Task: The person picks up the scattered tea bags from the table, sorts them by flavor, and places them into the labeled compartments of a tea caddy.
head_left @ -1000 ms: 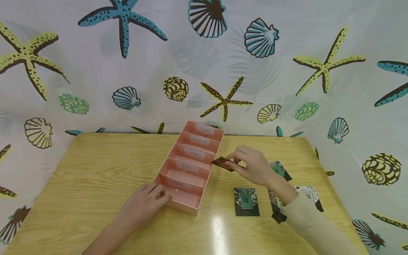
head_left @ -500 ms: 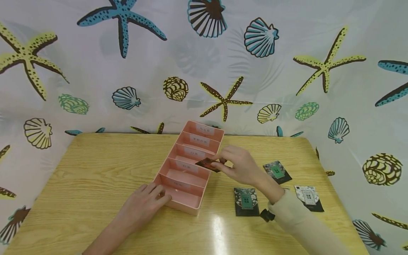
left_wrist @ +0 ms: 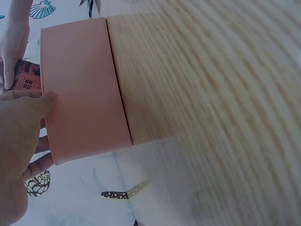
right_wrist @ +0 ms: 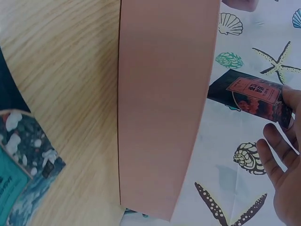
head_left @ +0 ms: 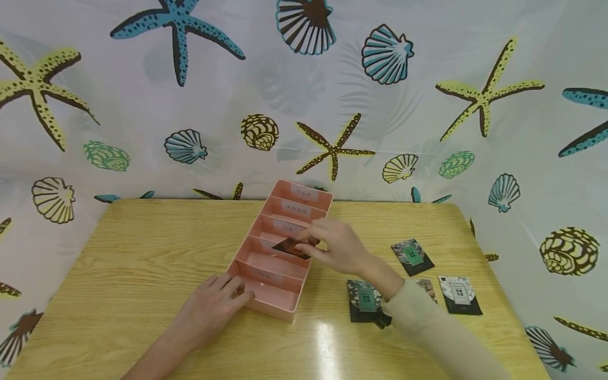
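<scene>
A long pink divided box (head_left: 276, 295) lies at an angle on the table, with paper labels on its compartment walls. At its near left corner my left hand (head_left: 209, 306) grips the rim, the thumb against the outer wall in the left wrist view. My right hand (head_left: 334, 245) pinches a dark sachet (head_left: 288, 248) by one edge, over the second compartment from the front. Red flowers and a red label show on that sachet (right_wrist: 254, 94) in the right wrist view. There it is seen beyond the top edge of the box's side wall (right_wrist: 162, 103).
Right of the box lie a green-labelled sachet (head_left: 358, 301), another green-labelled one (head_left: 412, 256) farther back, and a white-labelled one (head_left: 459, 294). The right sleeve partly covers one more sachet (head_left: 426, 286). A curtain (head_left: 214, 95) with starfish and shells hangs behind the wooden table (head_left: 157, 248).
My right hand has moved left with the red-labelled sachet, from beside the box to over its second compartment. My left hand has stayed at the box's corner.
</scene>
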A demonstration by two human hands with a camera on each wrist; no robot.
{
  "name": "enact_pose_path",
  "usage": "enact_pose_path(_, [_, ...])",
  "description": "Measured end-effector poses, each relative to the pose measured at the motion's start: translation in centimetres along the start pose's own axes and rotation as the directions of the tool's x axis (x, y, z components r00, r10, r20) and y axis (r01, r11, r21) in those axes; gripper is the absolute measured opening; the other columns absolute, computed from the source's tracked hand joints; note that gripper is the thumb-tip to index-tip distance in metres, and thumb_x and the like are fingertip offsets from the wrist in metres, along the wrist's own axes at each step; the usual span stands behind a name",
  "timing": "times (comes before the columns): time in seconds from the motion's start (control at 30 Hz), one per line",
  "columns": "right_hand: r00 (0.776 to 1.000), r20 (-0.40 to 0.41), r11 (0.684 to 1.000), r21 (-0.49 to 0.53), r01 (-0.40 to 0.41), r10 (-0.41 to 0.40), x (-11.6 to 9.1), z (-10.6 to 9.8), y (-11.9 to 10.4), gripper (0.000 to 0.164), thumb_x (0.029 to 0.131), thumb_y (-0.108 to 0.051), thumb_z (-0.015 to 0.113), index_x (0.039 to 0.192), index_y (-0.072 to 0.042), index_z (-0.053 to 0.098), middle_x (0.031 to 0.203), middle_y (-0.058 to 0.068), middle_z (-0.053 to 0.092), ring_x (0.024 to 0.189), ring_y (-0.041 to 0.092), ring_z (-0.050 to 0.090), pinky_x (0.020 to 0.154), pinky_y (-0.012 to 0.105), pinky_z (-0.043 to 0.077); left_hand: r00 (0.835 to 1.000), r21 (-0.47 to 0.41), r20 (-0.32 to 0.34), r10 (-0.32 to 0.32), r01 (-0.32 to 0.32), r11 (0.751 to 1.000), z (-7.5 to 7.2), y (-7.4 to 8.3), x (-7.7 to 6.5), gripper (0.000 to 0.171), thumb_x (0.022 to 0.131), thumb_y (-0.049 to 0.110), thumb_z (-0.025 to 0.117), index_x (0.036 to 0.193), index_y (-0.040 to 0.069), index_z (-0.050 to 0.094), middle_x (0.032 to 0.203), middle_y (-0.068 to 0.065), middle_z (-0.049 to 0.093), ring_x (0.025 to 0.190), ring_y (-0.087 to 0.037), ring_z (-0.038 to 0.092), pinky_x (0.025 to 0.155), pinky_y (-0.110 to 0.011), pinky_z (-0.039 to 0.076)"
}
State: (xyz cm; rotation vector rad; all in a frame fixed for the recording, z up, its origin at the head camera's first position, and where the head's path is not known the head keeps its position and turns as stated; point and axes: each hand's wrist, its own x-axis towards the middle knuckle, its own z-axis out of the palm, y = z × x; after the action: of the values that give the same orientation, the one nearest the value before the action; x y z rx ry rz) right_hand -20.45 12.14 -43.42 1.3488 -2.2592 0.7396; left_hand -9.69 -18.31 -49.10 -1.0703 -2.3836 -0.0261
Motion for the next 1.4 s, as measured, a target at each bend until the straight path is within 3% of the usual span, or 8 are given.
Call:
enact_pose_path(0.57, [0.992, 0.129, 1.0, -0.019, -0.004, 0.006, 0.7, 3.6, 0.1, 0.015, 0.094, -0.026, 0.081, 0.106, -0.017, 0.079, 0.102, -0.004, 0.081, 0.09, 0.009, 0.074, 0.074, 0.022, 0.056, 1.0, 0.014, -0.008, 0.001, 0.0, 1.0, -0.1, 0.1, 0.0, 0.067, 0.116, 0.022, 0.003, 0.1, 0.021, 0.068, 0.093, 0.0, 0.058, 0.084, -0.018, 0.057, 0.07, -0.036, 0.054])
enact_pose_path(0.77, [0.967, 0.25, 0.999, -0.015, -0.045, 0.047, 1.0, 4.4, 0.2, 0.016, 0.098, -0.03, 0.077, 0.109, -0.018, 0.078, 0.107, -0.004, 0.081, 0.099, 0.01, 0.075, 0.087, 0.028, 0.059, 1.0, 0.013, -0.009, -0.004, 0.004, 1.0, -0.1, 0.1, -0.1, 0.066, 0.117, 0.023, 0.004, 0.1, 0.022, 0.068, 0.093, 0.0, 0.058, 0.084, -0.018, 0.057, 0.07, -0.036, 0.054])
enact_pose_path(0.87, [0.955, 0.29, 0.998, -0.029, -0.06, 0.066, 1.1, 4.7, 0.2, 0.016, 0.099, -0.031, 0.075, 0.11, -0.02, 0.078, 0.107, -0.005, 0.081, 0.099, 0.01, 0.074, 0.087, 0.03, 0.058, 1.0, 0.01, -0.009, -0.006, 0.006, 1.0, -0.1, 0.1, -0.1, 0.066, 0.117, 0.023, 0.004, 0.099, 0.022, 0.068, 0.092, 0.0, 0.058, 0.083, -0.018, 0.056, 0.07, -0.036, 0.054])
enact_pose_path(1.23, [0.958, 0.283, 0.994, -0.108, -0.022, 0.052, 1.2, 5.4, 0.8, 0.019, 0.099, -0.035, 0.075, 0.113, -0.022, 0.077, 0.105, -0.005, 0.075, 0.099, 0.012, 0.069, 0.09, 0.031, 0.057, 1.0, 0.01, -0.024, -0.002, 0.002, 1.0, -0.1, 0.0, 0.0, 0.064, 0.117, 0.024, 0.006, 0.098, 0.021, 0.067, 0.091, 0.0, 0.057, 0.082, -0.018, 0.055, 0.069, -0.035, 0.052])
enact_pose_path(1.4, [0.957, 0.278, 0.992, -0.113, -0.05, 0.08, 1.1, 4.5, 0.9, 0.025, 0.098, -0.037, 0.076, 0.117, -0.021, 0.077, 0.111, -0.004, 0.074, 0.1, 0.012, 0.069, 0.083, 0.028, 0.058, 1.0, 0.013, -0.014, -0.006, 0.006, 1.0, 0.0, 0.0, -0.1, 0.065, 0.117, 0.024, 0.006, 0.099, 0.021, 0.068, 0.091, 0.0, 0.058, 0.083, -0.018, 0.055, 0.07, -0.035, 0.053])
